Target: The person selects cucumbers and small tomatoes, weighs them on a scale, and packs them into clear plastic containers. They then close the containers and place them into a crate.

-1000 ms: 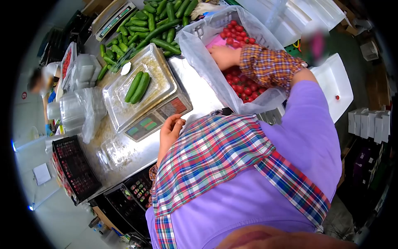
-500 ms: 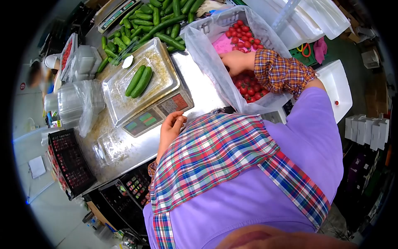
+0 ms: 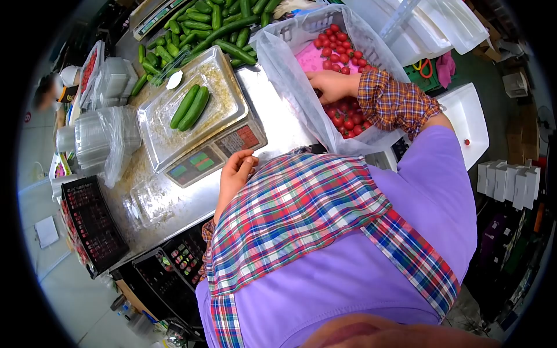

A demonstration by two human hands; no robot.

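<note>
My right hand reaches into a crate lined with a clear plastic bag. Its fingers curl downward near the left wall, and their tips are hidden. Small red tomatoes lie in the crate above and below the hand, beside a pink sheet. My left hand rests near the table edge by the scale's front, fingers curled in, with nothing visible in them. Two cucumbers lie side by side on the metal tray of the weighing scale.
A pile of cucumbers lies behind the scale. Stacked clear plastic boxes stand on the left, with a black crate nearer me. A white foam box is on the right. Another person is at the far left.
The whole view has shifted slightly, moving the table and scale a little left and up. My right hand stays in the tomato crate and my left hand stays curled by the scale.
</note>
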